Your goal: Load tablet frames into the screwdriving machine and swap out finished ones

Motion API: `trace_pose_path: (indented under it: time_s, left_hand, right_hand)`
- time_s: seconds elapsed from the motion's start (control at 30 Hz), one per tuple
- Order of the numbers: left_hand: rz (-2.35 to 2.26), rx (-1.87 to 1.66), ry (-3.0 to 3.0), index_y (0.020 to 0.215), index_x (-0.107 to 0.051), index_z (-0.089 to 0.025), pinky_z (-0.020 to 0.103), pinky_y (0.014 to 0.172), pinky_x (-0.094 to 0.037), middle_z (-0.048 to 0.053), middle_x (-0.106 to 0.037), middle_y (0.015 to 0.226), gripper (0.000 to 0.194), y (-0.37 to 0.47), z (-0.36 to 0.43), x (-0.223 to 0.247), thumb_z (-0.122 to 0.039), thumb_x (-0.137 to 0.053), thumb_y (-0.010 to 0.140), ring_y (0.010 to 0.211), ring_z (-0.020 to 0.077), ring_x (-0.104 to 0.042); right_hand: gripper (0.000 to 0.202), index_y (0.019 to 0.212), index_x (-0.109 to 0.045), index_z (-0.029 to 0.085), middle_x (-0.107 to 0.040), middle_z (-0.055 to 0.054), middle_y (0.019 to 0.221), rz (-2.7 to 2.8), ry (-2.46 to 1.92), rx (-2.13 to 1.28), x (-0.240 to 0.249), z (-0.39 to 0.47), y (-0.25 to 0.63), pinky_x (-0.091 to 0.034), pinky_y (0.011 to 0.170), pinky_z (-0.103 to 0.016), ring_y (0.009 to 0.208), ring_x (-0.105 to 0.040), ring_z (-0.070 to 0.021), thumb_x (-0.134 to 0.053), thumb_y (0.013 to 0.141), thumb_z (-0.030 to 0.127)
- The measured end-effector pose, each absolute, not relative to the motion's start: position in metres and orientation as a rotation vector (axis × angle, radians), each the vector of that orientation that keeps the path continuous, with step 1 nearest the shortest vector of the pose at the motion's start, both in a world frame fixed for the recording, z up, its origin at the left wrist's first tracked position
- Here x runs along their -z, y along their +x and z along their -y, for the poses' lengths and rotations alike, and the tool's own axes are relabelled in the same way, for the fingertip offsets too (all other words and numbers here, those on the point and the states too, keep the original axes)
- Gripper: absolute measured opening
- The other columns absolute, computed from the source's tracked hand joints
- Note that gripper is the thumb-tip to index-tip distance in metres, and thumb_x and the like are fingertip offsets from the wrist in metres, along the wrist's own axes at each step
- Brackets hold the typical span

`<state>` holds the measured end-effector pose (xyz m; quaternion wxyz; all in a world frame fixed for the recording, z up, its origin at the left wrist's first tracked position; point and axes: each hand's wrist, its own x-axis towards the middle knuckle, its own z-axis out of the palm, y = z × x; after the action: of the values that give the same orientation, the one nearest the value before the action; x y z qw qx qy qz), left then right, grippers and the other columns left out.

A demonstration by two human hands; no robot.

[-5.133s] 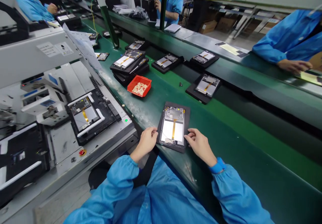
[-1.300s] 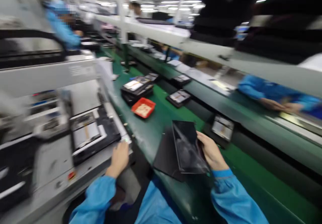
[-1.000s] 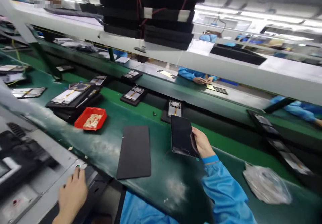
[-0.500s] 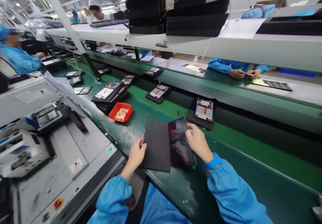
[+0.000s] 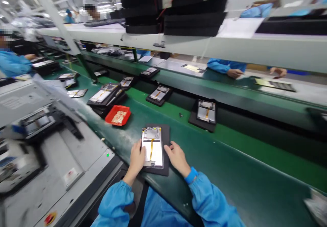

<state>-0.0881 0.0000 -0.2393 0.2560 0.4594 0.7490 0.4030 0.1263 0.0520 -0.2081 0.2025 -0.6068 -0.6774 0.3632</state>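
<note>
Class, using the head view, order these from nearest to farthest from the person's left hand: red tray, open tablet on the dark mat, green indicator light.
1. Open tablet, touching the left hand.
2. Green indicator light, to its left.
3. Red tray, farther up the belt.

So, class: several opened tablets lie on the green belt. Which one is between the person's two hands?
The open-backed tablet on the dark mat at the belt's near edge, flanked by left hand and right hand; the others lie farther along.

We see a long green conveyor belt (image 5: 230,159) crossing the hall; above it runs a white shelf (image 5: 230,46), left of it a grey machine bench (image 5: 63,159), ceiling lights beyond.
</note>
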Motion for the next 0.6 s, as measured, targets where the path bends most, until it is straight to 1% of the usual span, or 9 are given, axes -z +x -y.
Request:
trace_pose_path:
  time_s: [0.07, 0.1, 0.2, 0.27, 0.33, 0.4, 0.43, 0.53, 0.6]
  left_hand:
    - [-2.024, -1.080, 1.323, 0.135, -0.057, -0.014, 0.049, 0.113, -0.036, 0.016, -0.062, 0.132, 0.051, -0.078, 0.001, 0.240, -0.036, -0.043, 0.092, 0.127, 0.0304, -0.053]
    - [-2.002, -1.084, 1.359, 0.138, -0.055, -0.015, 0.049, 0.114, -0.035, 0.015, -0.060, 0.135, 0.051, -0.071, 0.000, 0.237, -0.038, -0.041, 0.094, 0.129, 0.0301, -0.051]
    - [-1.871, -1.072, 1.524, 0.146, -0.048, -0.020, 0.050, 0.115, -0.035, 0.012, -0.054, 0.145, 0.054, -0.039, -0.006, 0.211, -0.042, -0.041, 0.097, 0.135, 0.0293, -0.047]
    - [-1.745, -1.040, 1.611, 0.150, -0.043, -0.022, 0.050, 0.111, -0.039, 0.012, -0.054, 0.146, 0.056, -0.017, -0.012, 0.189, -0.042, -0.043, 0.097, 0.130, 0.0282, -0.052]
    - [-1.594, -1.024, 1.635, 0.149, -0.044, -0.023, 0.046, 0.106, -0.045, 0.012, -0.059, 0.141, 0.056, -0.002, -0.017, 0.174, -0.042, -0.045, 0.097, 0.121, 0.0258, -0.059]
    - [-1.482, -1.020, 1.617, 0.138, -0.056, -0.022, 0.043, 0.102, -0.048, 0.011, -0.065, 0.131, 0.048, -0.002, -0.018, 0.176, -0.044, -0.047, 0.096, 0.114, 0.0240, -0.063]
    - [-1.468, -1.019, 1.599, 0.129, -0.062, -0.022, 0.042, 0.101, -0.049, 0.011, -0.068, 0.126, 0.043, -0.007, -0.018, 0.182, -0.046, -0.048, 0.095, 0.112, 0.0240, -0.064]
    - [-1.571, -1.041, 1.525, 0.108, -0.071, -0.021, 0.042, 0.098, -0.051, 0.010, -0.072, 0.117, 0.039, -0.035, -0.014, 0.217, -0.049, -0.050, 0.093, 0.108, 0.0259, -0.066]
    - [-1.655, -1.082, 1.512, 0.104, -0.072, -0.020, 0.043, 0.097, -0.052, 0.011, -0.072, 0.116, 0.038, -0.054, -0.011, 0.240, -0.049, -0.051, 0.091, 0.109, 0.0270, -0.066]
  right_hand:
    - [0.038, 0.114, -0.066, 0.016, -0.066, -0.011, 0.102, 1.789, -1.653, -1.063, 0.207, -0.046, 0.129, -0.050, 0.089, -0.036, 0.093, -0.065, -0.0246, -0.056, 0.090, 0.044]
    - [0.042, 0.120, -0.064, 0.018, -0.065, -0.010, 0.108, 1.722, -1.599, -1.091, 0.205, -0.044, 0.133, -0.051, 0.091, -0.035, 0.096, -0.065, -0.0237, -0.061, 0.088, 0.044]
    - [0.075, 0.145, -0.042, 0.024, -0.059, -0.008, 0.134, 1.404, -1.297, -1.251, 0.192, -0.043, 0.158, -0.047, 0.104, -0.038, 0.117, -0.061, -0.0229, -0.075, 0.079, 0.038]
    - [0.086, 0.146, -0.039, 0.026, -0.059, -0.006, 0.138, 1.214, -1.149, -1.357, 0.183, -0.048, 0.188, -0.048, 0.105, -0.040, 0.121, -0.059, -0.0246, -0.082, 0.072, 0.033]
    - [0.082, 0.139, -0.049, 0.024, -0.066, -0.007, 0.129, 1.096, -1.156, -1.413, 0.174, -0.060, 0.231, -0.054, 0.097, -0.042, 0.113, -0.065, -0.0271, -0.086, 0.067, 0.033]
    - [0.070, 0.126, -0.059, 0.020, -0.073, -0.007, 0.114, 0.999, -1.288, -1.357, 0.168, -0.079, 0.288, -0.059, 0.085, -0.041, 0.100, -0.070, -0.0280, -0.086, 0.064, 0.038]
    - [0.065, 0.117, -0.064, 0.018, -0.075, -0.007, 0.104, 0.926, -1.419, -1.237, 0.164, -0.090, 0.319, -0.061, 0.076, -0.038, 0.089, -0.071, -0.0268, -0.087, 0.061, 0.040]
    - [0.050, 0.103, -0.063, 0.015, -0.074, -0.007, 0.081, 0.795, -1.621, -0.987, 0.150, -0.119, 0.412, -0.057, 0.057, -0.031, 0.063, -0.067, -0.0201, -0.084, 0.064, 0.038]
    - [0.040, 0.095, -0.061, 0.016, -0.071, -0.007, 0.075, 0.751, -1.733, -0.836, 0.139, -0.135, 0.463, -0.057, 0.056, -0.031, 0.061, -0.065, -0.0189, -0.083, 0.067, 0.034]
